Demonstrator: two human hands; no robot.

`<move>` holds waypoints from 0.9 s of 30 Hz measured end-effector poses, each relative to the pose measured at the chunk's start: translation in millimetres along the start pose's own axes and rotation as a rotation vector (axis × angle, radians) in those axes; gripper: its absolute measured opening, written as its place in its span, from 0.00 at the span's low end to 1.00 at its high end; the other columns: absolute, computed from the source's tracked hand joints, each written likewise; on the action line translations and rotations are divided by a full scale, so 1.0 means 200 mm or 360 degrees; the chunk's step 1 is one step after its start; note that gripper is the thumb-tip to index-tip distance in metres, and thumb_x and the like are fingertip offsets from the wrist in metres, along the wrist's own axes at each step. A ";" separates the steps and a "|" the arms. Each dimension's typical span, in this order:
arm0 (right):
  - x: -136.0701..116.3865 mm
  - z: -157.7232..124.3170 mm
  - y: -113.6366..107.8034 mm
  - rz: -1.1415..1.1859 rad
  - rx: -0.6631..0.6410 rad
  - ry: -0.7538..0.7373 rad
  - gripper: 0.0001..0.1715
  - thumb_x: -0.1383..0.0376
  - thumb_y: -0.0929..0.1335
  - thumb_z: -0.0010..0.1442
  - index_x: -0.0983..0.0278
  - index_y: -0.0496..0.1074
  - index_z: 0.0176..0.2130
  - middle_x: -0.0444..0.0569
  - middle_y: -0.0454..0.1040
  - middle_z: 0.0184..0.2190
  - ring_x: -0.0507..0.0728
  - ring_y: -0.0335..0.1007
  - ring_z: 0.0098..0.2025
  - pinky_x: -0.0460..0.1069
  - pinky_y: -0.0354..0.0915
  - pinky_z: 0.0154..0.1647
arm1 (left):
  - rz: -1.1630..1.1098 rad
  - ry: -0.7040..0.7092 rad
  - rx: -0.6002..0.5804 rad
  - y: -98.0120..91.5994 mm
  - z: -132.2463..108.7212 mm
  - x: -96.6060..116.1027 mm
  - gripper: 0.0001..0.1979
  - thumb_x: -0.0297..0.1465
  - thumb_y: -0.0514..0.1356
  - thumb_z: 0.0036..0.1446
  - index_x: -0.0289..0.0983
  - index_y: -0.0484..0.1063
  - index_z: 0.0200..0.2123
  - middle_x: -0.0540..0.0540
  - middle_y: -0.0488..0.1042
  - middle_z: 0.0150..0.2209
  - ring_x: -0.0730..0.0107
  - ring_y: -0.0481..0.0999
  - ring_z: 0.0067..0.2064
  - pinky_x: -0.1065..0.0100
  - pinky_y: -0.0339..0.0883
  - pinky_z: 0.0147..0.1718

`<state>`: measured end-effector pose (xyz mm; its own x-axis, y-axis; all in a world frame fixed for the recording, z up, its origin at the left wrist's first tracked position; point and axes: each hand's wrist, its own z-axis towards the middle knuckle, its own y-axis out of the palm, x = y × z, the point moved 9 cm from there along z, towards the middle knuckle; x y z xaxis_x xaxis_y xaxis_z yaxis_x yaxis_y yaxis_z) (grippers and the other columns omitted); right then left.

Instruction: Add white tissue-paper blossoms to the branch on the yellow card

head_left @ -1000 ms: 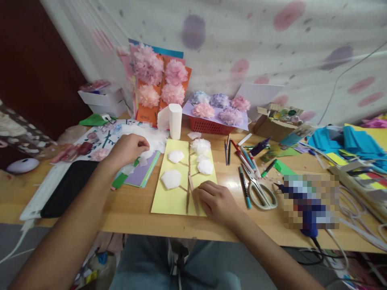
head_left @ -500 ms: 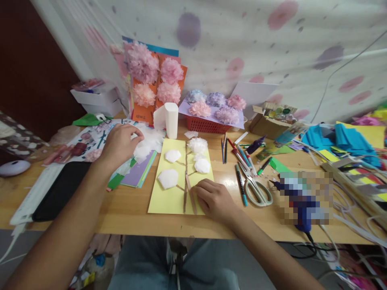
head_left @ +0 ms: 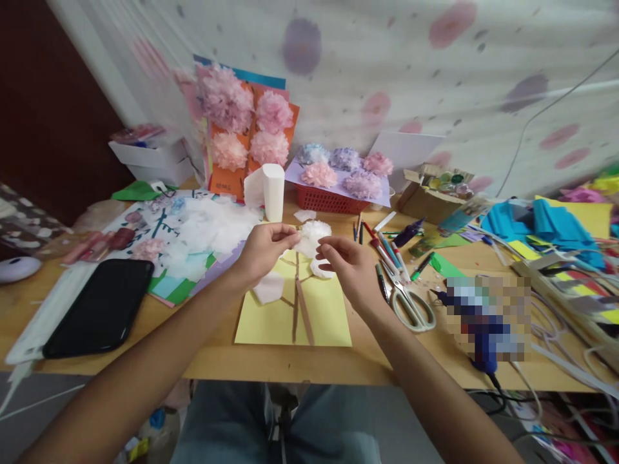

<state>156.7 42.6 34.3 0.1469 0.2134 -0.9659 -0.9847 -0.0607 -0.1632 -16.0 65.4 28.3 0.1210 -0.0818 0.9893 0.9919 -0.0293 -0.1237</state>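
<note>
My left hand (head_left: pixel 265 252) is closed in a pinch on a thin white tissue paper piece (head_left: pixel 305 245), held above the upper part of a yellow card (head_left: pixel 324 316). Just to the right, my right hand (head_left: pixel 351 267) has its fingers apart and curved near the tissue's edge. The card bears a brown stem with branches (head_left: pixel 296 303) and white paper pads, one of them a pad (head_left: pixel 269 288) at the left. A fluffy white tissue flower (head_left: pixel 316 229) sits at the card's top right. My hands partly cover the other pads.
White tissue pieces (head_left: pixel 213 222) lie piled at the left, near a black phone (head_left: pixel 99 306). To the right are scissors (head_left: pixel 411 306), pens (head_left: pixel 389 248) and a partly blurred blue glue gun (head_left: pixel 483 335) with cables. Behind stand a white roll (head_left: pixel 274 193) and a red basket (head_left: pixel 329 200).
My left hand has moved right from the tissue pile to above the card, with a tissue piece in it. My right hand has risen from the card's lower right edge towards it.
</note>
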 end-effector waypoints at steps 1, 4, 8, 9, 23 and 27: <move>0.03 0.02 0.03 0.0077 -0.0051 0.0091 0.18 0.52 0.71 0.60 0.64 0.77 0.40 0.50 0.79 0.34 0.57 0.78 0.36 0.50 0.76 0.33 | -0.0034 -0.0014 0.0006 0.02 0.00 -0.02 0.15 0.42 0.67 0.49 0.36 0.77 0.33 0.45 0.79 0.33 0.66 0.75 0.35 0.65 0.66 0.36; 0.12 0.04 0.10 0.0224 -0.0189 0.0295 0.20 0.50 0.74 0.55 0.64 0.78 0.37 0.49 0.79 0.33 0.55 0.77 0.35 0.49 0.75 0.33 | -0.0078 0.0016 0.0017 0.04 -0.01 -0.05 0.14 0.41 0.67 0.50 0.35 0.76 0.31 0.45 0.79 0.34 0.66 0.75 0.37 0.65 0.67 0.39; 0.20 0.03 0.12 0.0381 -0.0187 0.0388 0.19 0.51 0.76 0.52 0.64 0.76 0.32 0.45 0.76 0.27 0.52 0.75 0.29 0.48 0.75 0.33 | -0.0033 0.0029 0.0007 0.04 -0.03 -0.07 0.14 0.40 0.65 0.53 0.36 0.76 0.37 0.47 0.77 0.32 0.67 0.75 0.36 0.67 0.67 0.37; 0.21 0.02 0.12 0.0386 -0.0177 0.0391 0.18 0.52 0.76 0.52 0.64 0.76 0.31 0.44 0.76 0.26 0.51 0.74 0.29 0.48 0.75 0.33 | -0.0015 -0.0001 -0.0016 0.04 -0.03 -0.08 0.16 0.41 0.64 0.54 0.36 0.77 0.40 0.47 0.77 0.31 0.68 0.75 0.35 0.67 0.66 0.35; 0.13 -0.01 0.03 -0.0016 0.0205 -0.0037 0.10 0.60 0.73 0.55 0.63 0.74 0.35 0.47 0.77 0.30 0.55 0.75 0.33 0.49 0.74 0.33 | -0.0242 -0.0243 -0.0113 0.11 -0.07 -0.17 0.15 0.41 0.70 0.48 0.36 0.76 0.32 0.46 0.78 0.33 0.67 0.78 0.35 0.66 0.75 0.33; 0.04 -0.06 0.04 -0.0188 0.0264 -0.0262 0.07 0.62 0.71 0.58 0.60 0.72 0.38 0.44 0.77 0.31 0.54 0.75 0.34 0.50 0.76 0.36 | -0.0402 -0.0269 -0.0074 0.13 -0.09 -0.20 0.18 0.42 0.73 0.45 0.36 0.75 0.31 0.46 0.77 0.31 0.67 0.78 0.33 0.63 0.77 0.35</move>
<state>150.5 32.3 22.9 0.2579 0.3659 -0.8942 -0.9655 0.1320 -0.2244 5.2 50.2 -16.2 -0.1206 0.1007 0.9876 0.9890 -0.0737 0.1283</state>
